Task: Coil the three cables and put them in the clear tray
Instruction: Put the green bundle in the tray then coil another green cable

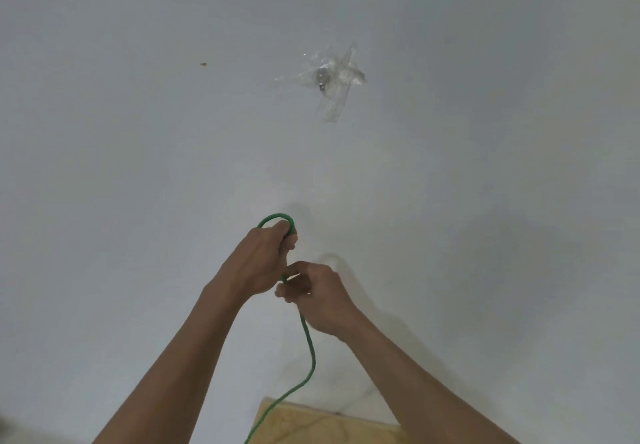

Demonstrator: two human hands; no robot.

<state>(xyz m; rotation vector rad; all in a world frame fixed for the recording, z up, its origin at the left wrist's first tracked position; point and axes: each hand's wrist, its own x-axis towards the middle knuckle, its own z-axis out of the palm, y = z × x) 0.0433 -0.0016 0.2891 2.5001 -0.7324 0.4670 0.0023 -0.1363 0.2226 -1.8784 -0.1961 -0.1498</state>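
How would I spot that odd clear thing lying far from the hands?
Start at the white surface filling the view and look up and right of the two hands. There lies a crumpled clear plastic wrapper with a small grey object inside. It alone is transparent; the green cable is held in the hands.

You have a solid green cable [309, 346] against a plain pale grey-white tabletop [138, 166]. Beyond the cable's loop lies a clear, glinting plastic wrapper [332, 80] with a small dark grey piece inside. Far left of that wrapper sits a tiny orange-brown speck [203, 64]. Below the cable's trailing end, you see a tan, mottled surface [322, 424].
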